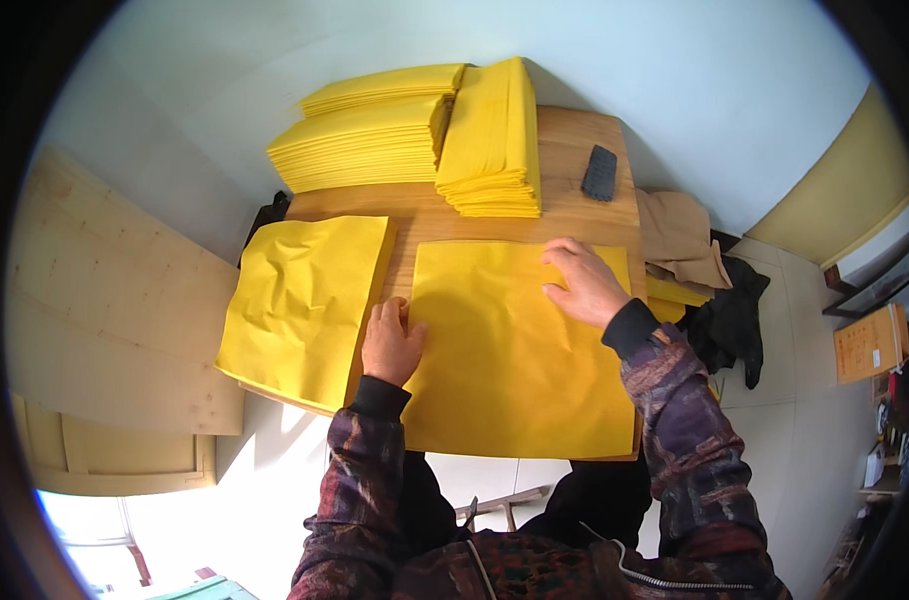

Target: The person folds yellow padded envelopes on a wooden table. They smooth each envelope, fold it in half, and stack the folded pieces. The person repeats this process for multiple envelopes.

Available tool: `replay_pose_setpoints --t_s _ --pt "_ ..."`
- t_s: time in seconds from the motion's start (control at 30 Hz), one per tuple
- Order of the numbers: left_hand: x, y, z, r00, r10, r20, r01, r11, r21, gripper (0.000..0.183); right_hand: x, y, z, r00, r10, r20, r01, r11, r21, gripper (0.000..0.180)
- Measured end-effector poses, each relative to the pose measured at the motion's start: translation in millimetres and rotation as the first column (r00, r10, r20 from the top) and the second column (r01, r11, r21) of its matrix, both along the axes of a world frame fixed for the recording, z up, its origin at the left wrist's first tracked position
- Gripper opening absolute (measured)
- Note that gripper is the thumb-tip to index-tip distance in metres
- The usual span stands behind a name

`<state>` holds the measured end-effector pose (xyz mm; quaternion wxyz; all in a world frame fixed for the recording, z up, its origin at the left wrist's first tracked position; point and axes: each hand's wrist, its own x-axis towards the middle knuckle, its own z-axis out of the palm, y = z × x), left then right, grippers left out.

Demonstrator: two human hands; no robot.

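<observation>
A large stack of yellow paper sheets (514, 375) lies flat before me at the front of the wooden table (417, 202). Over its upper right part is my right hand (583, 281), fingers curved and apart, nothing held. My left hand (393, 341) is at the stack's left edge, fingers curled down, its thumb out to the right; whether it grips anything I cannot tell. Left of it lies another thick stack of yellow sheets (304, 300), its top sheet creased.
Folded yellow paper bundles (364, 142) and a taller yellow pile (492, 135) stand at the table's back. A dark block-like object (599, 173) lies at the back right. Brown paper or cloth (679, 232) and black fabric (728, 315) are beyond the right edge. Wooden boards (124, 300) stand left.
</observation>
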<state>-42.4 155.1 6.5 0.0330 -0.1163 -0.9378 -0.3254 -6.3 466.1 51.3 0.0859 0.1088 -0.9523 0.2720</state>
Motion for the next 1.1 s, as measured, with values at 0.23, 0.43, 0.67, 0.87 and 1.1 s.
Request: replay_pose_setpoints --t_s 0.23,0.43,0.67,0.87,1.1 --pt "-12.8 4.4 7.0 0.991 0.029 0.132 -0.02 0.997 -0.069 0.031 -61.5 -48.9 -11.4 0.987 0.033 0.16 -0.04 0.998 0.044 0.036" --pt "-27.4 5.9 -2.0 0.98 0.051 0.191 -0.055 0.998 0.013 0.02 -80.8 -55.9 -18.8 0.974 -0.007 0.227 -0.006 0.998 0.058 0.036" --pt "-25.4 8.6 -1.8 0.998 0.023 0.051 -0.025 0.999 0.035 0.022 -83.6 -61.4 -25.5 0.988 -0.072 0.134 0.055 0.99 0.131 0.033" --pt "-15.9 9.3 -0.6 1.0 0.006 0.016 -0.007 0.999 0.051 0.022 -92.3 -66.0 -27.8 0.987 -0.08 0.14 0.063 0.991 0.118 0.027" --pt "-15.5 8.9 -3.8 1.0 0.003 0.003 -0.003 0.997 0.071 0.024 -94.1 -70.1 -27.1 0.988 -0.079 0.132 0.067 0.994 0.09 0.022"
